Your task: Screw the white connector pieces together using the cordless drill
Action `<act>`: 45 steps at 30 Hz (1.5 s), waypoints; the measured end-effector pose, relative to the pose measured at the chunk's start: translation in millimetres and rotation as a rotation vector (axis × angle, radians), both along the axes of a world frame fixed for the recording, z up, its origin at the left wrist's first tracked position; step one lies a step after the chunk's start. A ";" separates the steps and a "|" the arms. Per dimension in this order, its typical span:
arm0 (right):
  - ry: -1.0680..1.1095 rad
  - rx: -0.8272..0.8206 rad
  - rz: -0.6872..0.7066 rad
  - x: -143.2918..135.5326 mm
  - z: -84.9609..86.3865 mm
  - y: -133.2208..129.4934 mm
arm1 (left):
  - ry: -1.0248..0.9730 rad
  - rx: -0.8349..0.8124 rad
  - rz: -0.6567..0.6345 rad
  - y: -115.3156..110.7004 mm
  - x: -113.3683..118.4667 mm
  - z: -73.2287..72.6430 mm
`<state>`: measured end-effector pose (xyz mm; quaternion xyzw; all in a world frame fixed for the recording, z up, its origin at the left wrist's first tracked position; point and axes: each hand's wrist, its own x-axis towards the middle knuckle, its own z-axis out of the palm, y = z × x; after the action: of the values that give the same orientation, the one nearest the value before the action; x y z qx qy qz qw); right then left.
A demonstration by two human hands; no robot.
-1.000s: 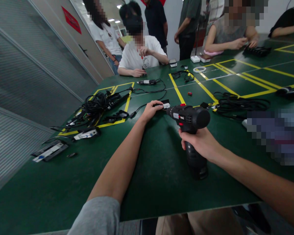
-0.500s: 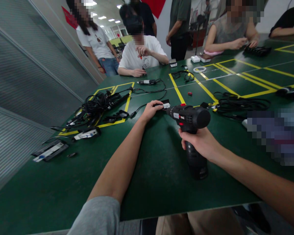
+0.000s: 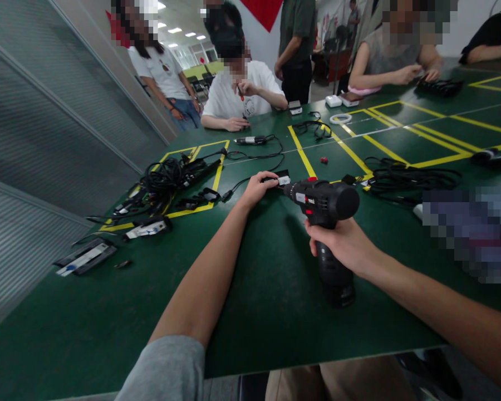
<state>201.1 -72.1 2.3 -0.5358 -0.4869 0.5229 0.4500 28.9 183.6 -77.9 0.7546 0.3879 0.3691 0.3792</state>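
My right hand [image 3: 338, 242] is wrapped round the grip of a black cordless drill [image 3: 323, 197] with red details. The drill points left and away from me, its tip at a small black device with a white label [image 3: 284, 180] on the table. My left hand [image 3: 259, 188] grips that device from its left side, fingers over the top. Part of the device is hidden behind the fingers and the drill's chuck. A black cable [image 3: 232, 190] with a thick end lies just left of my left hand.
Tangled black cables [image 3: 167, 175] lie on the left of the green table, near flat black pieces with white labels [image 3: 87, 257]. More coiled cable [image 3: 413, 175] is at right. A small red piece [image 3: 324, 160] lies beyond the drill. Across the table a person in white [image 3: 254, 83] holds a screwdriver.
My hands, the drill and the labelled device hold their places. In the background, the standing people have shifted slightly, and the seated person's raised hand has moved a little.
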 end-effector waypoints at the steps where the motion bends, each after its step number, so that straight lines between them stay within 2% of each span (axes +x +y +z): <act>1: -0.003 0.002 0.001 0.0 -0.3 0.0 | 0.004 0.006 0.000 0.4 -0.1 -0.3; 45: -0.007 0.017 -0.007 -0.2 -0.5 -0.7 | -0.023 0.015 -0.002 0.2 0.4 -1.0</act>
<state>200.8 -72.8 1.8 -0.5356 -0.4909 0.5154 0.4545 29.2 183.8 -78.9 0.7534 0.3801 0.3805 0.3784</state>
